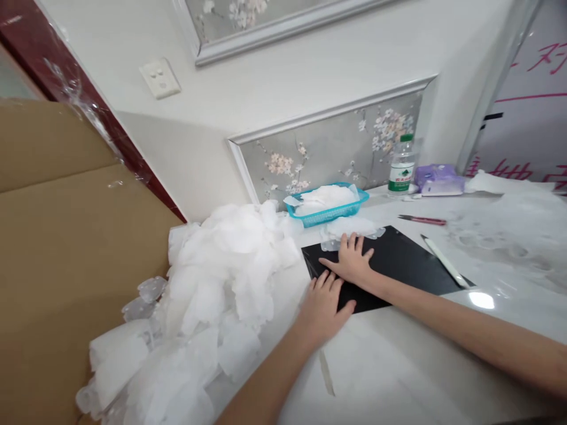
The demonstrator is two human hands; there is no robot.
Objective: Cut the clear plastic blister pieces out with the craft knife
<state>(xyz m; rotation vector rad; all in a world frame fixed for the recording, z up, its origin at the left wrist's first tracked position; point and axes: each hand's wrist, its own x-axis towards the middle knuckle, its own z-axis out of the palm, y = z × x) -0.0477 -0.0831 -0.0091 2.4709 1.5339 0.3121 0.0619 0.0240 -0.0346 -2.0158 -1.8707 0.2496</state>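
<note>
My left hand (323, 307) lies flat on the white tabletop with its fingertips on the near left edge of a black mat (398, 260), fingers stretched out and holding nothing. My right hand (352, 260) rests palm down on the same mat a little farther away, fingers spread, also holding nothing. A big heap of thin white translucent sheets (212, 295) lies just left of both hands.
A teal basket (330, 215) holding white sheets stands behind the mat. Red-handled scissors (423, 220), a white stick-like tool (445, 262), a water bottle (402, 165) and a purple tissue pack (436, 179) lie to the right. A brown cardboard box (66, 248) fills the left.
</note>
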